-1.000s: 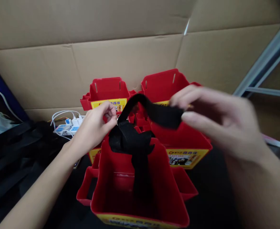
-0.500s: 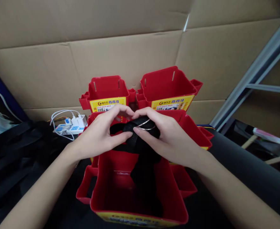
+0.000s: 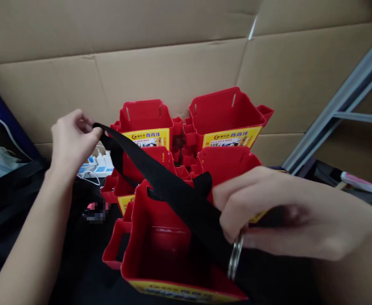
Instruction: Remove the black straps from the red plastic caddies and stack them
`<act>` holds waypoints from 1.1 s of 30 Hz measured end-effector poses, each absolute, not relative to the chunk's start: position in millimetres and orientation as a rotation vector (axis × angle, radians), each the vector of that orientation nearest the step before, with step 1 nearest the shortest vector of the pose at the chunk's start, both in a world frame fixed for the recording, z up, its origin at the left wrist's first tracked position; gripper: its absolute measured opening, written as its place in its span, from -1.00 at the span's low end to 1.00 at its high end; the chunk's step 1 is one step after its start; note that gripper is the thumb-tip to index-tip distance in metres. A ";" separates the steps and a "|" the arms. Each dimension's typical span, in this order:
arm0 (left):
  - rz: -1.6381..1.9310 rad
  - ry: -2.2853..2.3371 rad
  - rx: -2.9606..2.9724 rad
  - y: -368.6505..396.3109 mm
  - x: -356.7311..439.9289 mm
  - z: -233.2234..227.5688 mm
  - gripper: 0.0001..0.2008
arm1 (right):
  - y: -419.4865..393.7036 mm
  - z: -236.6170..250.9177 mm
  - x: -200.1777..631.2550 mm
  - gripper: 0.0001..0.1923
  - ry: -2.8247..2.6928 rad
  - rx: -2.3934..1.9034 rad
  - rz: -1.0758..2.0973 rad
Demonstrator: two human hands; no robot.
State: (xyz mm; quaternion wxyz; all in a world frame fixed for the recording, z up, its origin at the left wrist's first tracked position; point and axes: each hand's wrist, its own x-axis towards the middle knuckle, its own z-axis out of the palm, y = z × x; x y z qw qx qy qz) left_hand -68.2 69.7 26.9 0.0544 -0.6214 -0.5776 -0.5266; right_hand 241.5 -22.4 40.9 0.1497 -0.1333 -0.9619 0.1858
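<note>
A black webbing strap stretches slantwise across the mouth of the nearest red plastic box. My left hand, at the upper left, pinches a fold of it between thumb and fingers. At the strap's lower right end, my right hand is closed around the webbing, with metal rings hanging at its fingertips. Part of the strap passes through a slot in the box's back wall. My right hand hides the box's right side.
Several more red boxes with yellow labels stand behind, against a cardboard wall. A power strip with white cables sits to the left. Black fabric lies at the far left, and a metal frame rises on the right.
My hands, close together over the box before, have moved apart. The left went up and left, the right down and right, and the strap is now drawn out between them.
</note>
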 end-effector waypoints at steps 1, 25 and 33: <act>-1.545 -1.779 -1.846 70.5 -76.9 28.1 -0.89 | -24.9 42.7 241.5 -0.84 -2.870 -0.411 0.587; -0.421 -1.223 -2.959 33.8 -18.4 12.0 -0.84 | -9.5 -13.5 186.7 -0.85 -2.834 -0.978 -0.079; -0.476 -1.249 -2.956 37.5 -21.0 12.6 -0.89 | -10.8 0.3 194.6 -0.83 -3.004 -0.557 0.318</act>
